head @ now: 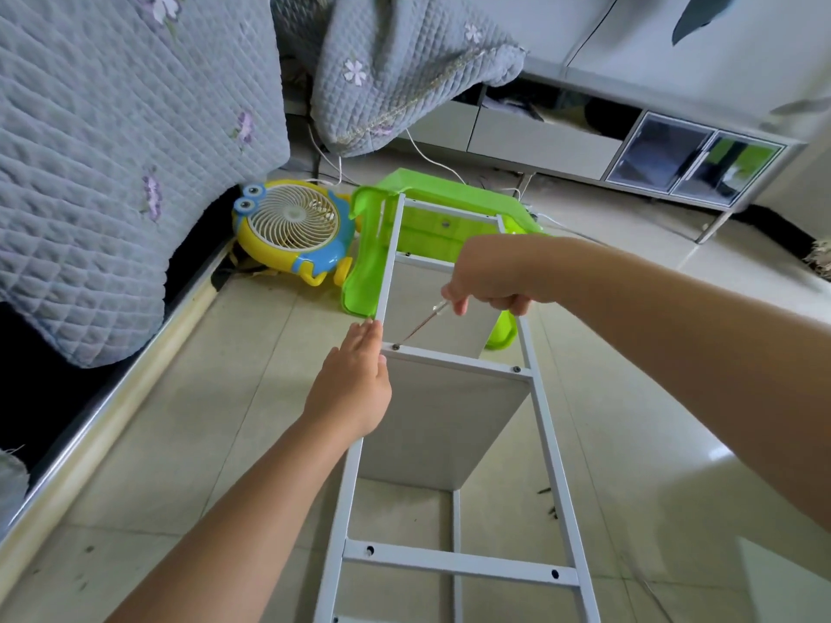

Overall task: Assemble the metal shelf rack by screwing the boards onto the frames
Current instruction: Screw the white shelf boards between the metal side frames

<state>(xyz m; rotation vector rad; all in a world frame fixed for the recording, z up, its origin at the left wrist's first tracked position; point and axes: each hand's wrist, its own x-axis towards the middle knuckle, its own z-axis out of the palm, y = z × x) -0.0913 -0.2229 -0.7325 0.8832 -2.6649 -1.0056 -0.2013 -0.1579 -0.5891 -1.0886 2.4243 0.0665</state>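
Note:
A white metal ladder frame [546, 424] lies on top of the rack and runs away from me. Grey boards [443, 424] hang below its crossbars. My right hand [488, 281] grips a screwdriver [422, 323] whose tip sits on a screw [395, 347] at the left end of the middle crossbar. A second screw [517, 369] sits at that bar's right end. My left hand [355, 379] lies flat, fingers straight, against the frame's left rail just beside the screw. The near crossbar [458, 562] shows two bare holes.
A green plastic stool [368, 263] stands under the rack's far end. A yellow and blue toy-shaped fan [292, 227] sits on the tiled floor to its left. A bed with a grey quilt [112, 150] fills the left side. A low cabinet [674, 155] lines the back wall.

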